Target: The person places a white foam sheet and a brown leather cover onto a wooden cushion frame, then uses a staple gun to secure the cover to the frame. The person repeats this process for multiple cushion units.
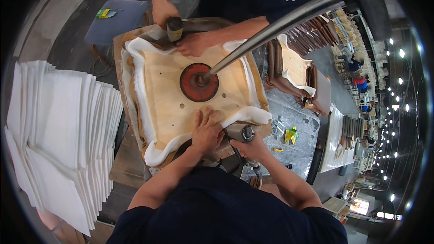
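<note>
A plywood seat panel point(163, 97) lies before me, edged with white padding point(147, 122) and brown cover material. From above, a metal press rod point(275, 34) bears on its middle through a round red disc point(192, 85). My left hand point(207, 133) rests on the near edge of the panel, fingers stretched over the wood and padding. In my right hand point(254, 148) is a staple gun point(239, 132), its nose close to my left hand at that edge. A hose fitting shows under its grip.
Opposite, a co-worker's hand point(163, 11) grips another staple gun point(174, 29); their other hand point(194, 44) presses the far edge. White padding sheets point(58, 122) are stacked at left. A wrapped table point(296, 153) at right bears staple strips and a yellow-green packet point(290, 135). Finished brown seats point(294, 63) stand beyond.
</note>
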`<control>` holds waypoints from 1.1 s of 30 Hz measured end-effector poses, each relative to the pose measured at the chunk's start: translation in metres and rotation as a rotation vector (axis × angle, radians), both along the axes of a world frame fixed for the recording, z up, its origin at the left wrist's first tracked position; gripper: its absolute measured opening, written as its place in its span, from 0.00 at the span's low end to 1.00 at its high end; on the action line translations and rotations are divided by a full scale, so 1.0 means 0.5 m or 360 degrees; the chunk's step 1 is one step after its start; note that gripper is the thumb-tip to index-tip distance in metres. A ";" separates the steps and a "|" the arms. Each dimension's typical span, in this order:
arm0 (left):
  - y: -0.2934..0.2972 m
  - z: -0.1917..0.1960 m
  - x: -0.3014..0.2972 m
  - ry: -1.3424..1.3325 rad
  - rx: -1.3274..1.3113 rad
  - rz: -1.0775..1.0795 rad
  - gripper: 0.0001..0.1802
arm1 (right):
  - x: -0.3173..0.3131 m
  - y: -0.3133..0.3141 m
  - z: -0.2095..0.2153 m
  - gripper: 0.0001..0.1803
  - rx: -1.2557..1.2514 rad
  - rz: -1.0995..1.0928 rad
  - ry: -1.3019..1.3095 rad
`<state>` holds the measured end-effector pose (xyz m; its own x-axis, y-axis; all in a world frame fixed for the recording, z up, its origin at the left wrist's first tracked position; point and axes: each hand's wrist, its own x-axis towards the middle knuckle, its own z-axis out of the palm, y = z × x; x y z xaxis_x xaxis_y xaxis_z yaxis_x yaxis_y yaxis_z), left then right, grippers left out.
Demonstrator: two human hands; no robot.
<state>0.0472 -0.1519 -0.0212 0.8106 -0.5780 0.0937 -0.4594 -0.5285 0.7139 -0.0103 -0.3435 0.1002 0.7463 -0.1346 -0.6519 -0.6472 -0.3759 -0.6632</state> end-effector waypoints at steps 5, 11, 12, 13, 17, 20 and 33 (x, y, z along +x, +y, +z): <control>0.016 0.000 0.009 -0.0033 -0.0016 0.0002 0.14 | 0.010 0.021 -0.006 0.19 -0.0041 -0.0069 -0.0078; 0.049 0.011 -0.009 -0.0038 0.0055 0.0018 0.16 | 0.009 0.012 0.010 0.19 -0.0040 -0.0072 -0.0034; 0.047 0.012 -0.009 -0.0044 0.0043 0.0026 0.15 | 0.003 0.012 0.014 0.19 -0.0017 -0.0074 -0.0006; 0.044 0.013 -0.005 -0.0051 0.0031 0.0034 0.14 | -0.001 0.011 0.017 0.19 -0.0019 -0.0065 0.0013; 0.040 0.005 -0.002 -0.0036 0.0059 0.0041 0.14 | -0.005 0.021 0.024 0.19 -0.0049 -0.0047 0.0091; 0.037 0.000 -0.005 -0.0029 -0.0010 0.0046 0.13 | -0.009 0.023 0.008 0.18 -0.0050 -0.0059 0.0090; 0.067 0.014 -0.002 -0.0061 -0.0036 0.0052 0.14 | -0.002 0.042 0.009 0.17 -0.0066 -0.0115 -0.0039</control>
<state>0.0460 -0.1182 -0.0141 0.8248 -0.5484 0.1378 -0.4693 -0.5278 0.7080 -0.0113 -0.3222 0.1048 0.7492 -0.2152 -0.6264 -0.6574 -0.3561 -0.6641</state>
